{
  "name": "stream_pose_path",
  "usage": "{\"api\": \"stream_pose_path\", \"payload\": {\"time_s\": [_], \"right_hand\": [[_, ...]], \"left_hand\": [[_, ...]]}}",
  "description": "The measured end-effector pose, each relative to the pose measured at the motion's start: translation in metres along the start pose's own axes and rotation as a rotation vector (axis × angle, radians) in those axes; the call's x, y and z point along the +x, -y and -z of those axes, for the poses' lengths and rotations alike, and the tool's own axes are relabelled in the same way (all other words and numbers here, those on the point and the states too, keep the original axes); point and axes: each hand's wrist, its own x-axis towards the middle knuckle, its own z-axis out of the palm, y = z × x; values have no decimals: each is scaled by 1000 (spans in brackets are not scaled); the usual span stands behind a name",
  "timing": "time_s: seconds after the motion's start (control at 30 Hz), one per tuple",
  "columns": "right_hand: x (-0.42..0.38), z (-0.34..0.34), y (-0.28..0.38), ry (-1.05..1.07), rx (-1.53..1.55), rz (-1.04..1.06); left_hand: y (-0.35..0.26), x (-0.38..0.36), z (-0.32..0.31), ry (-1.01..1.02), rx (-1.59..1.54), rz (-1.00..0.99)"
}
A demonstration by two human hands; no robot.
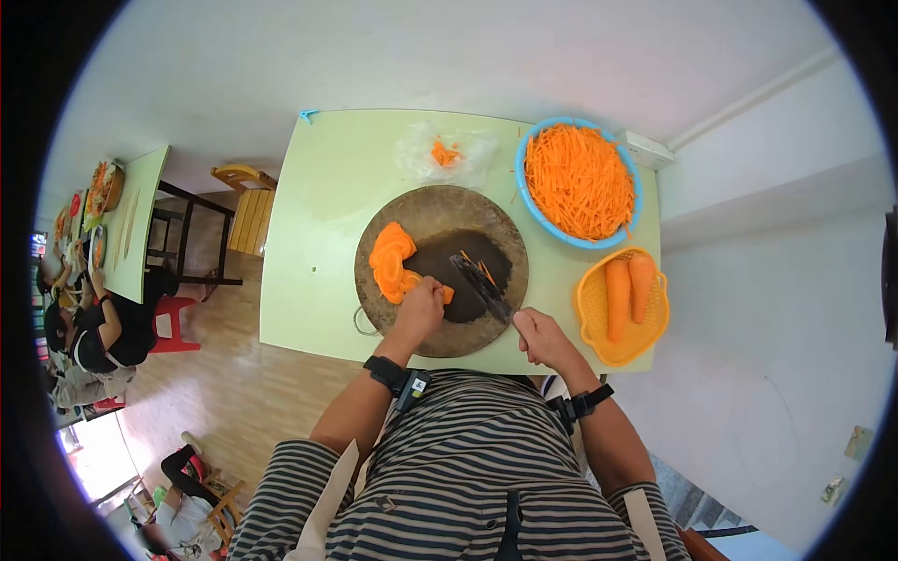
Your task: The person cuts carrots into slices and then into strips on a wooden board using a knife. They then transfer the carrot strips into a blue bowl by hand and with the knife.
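On the round cutting board (383, 318), my left hand (423, 307) is closed, its fingertips pressed on carrot slices near the board's lower middle. My right hand (544, 338) is wrapped round the handle of a dark knife (480, 284), whose blade points up and left over the wet, dark part of the board. A few thin carrot strips lie beside the blade. Overlapping orange carrot slices (390, 257) lie at the board's left, above my left hand.
A blue basin (524, 194) of carrot shreds stands at the table's back right. Below it, a yellow basket (596, 351) holds two whole carrots (617, 299). A plastic bag (474, 154) with carrot scraps lies behind the board. People sit at the far left, near another table (140, 210).
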Motion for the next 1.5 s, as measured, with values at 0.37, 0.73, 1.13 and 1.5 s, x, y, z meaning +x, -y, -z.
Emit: {"api": "stream_pose_path", "payload": {"time_s": [0.37,0.73,1.13,1.5], "right_hand": [[13,5,1,-127,15,45],[-4,-1,-18,-97,39,27],[-5,-8,-22,-144,-71,68],[-9,-36,-19,-273,-502,314]], "left_hand": [[-11,14,-28,31,-81,-21],[-23,7,-44,-158,113,-246],[0,8,-56,-284,303,-594],[24,11,-58,-213,323,-607]]}}
